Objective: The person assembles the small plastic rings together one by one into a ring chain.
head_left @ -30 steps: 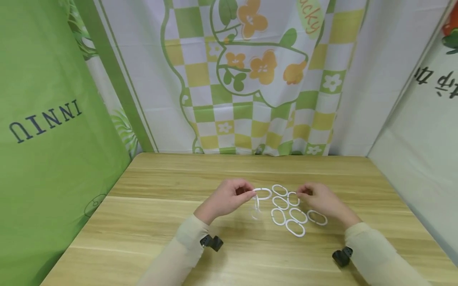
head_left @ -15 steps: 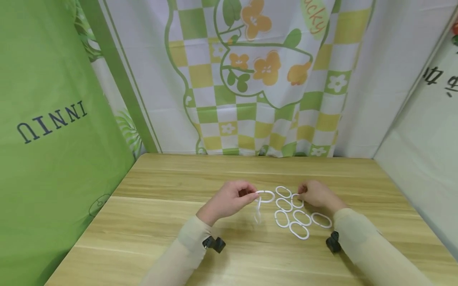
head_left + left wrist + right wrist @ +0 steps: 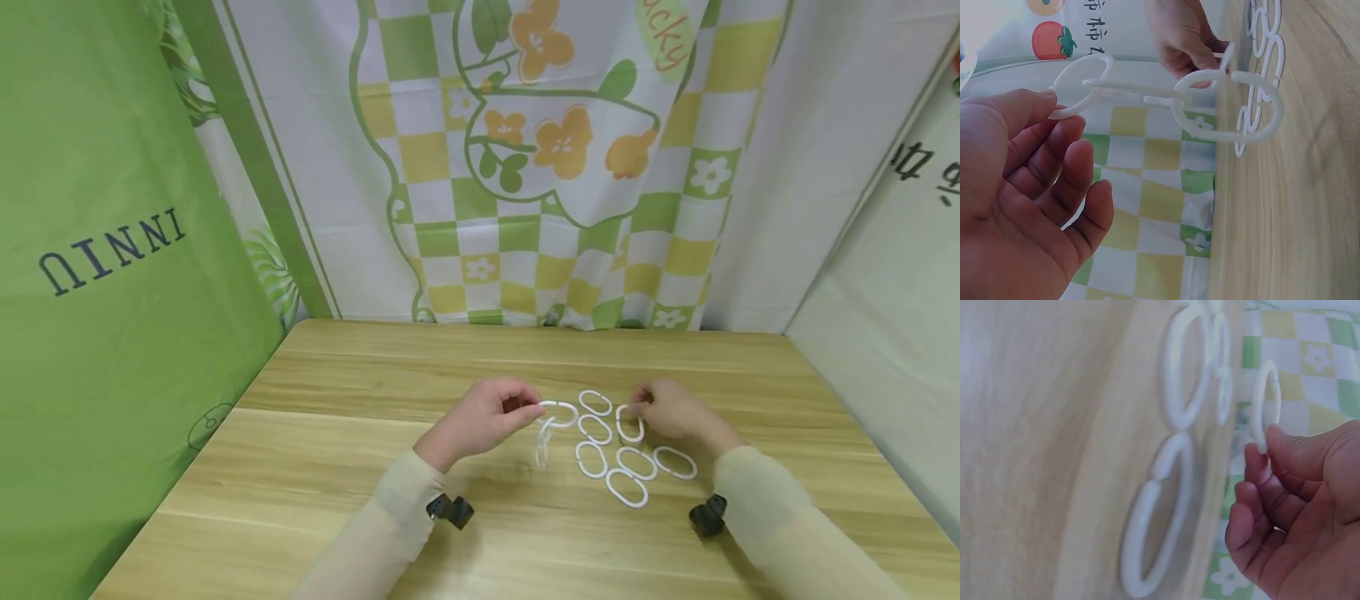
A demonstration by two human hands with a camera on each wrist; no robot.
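Observation:
My left hand (image 3: pixel 480 423) pinches the top of a short chain of linked white plastic shower curtain rings (image 3: pixel 1277 109) between thumb and index finger. The chain hangs down over the table; each oval ring has a small split in one side. Its other fingers are loosely bent below. My right hand (image 3: pixel 678 410) pinches a single white shower curtain ring (image 3: pixel 1259 403) by its end, thumb against fingertip. That ring stands up from the fingers, raised off the tabletop in the right wrist view. Between the hands, several loose rings (image 3: pixel 1133 537) lie flat in a loose cluster.
The wooden table (image 3: pixel 360 367) spans the area below both hands. A patterned curtain (image 3: pixel 517 233) hangs behind its far edge, with a green cloth (image 3: pixel 127 350) on the left and a white one (image 3: pixel 885 292) on the right. Small black cameras (image 3: pixel 450 510) sit on the wrists.
My right hand has taken up a ring from the cluster and drawn it slightly right. A neighbouring loose ring has shifted a little. My left hand keeps its pinch while the chain sways.

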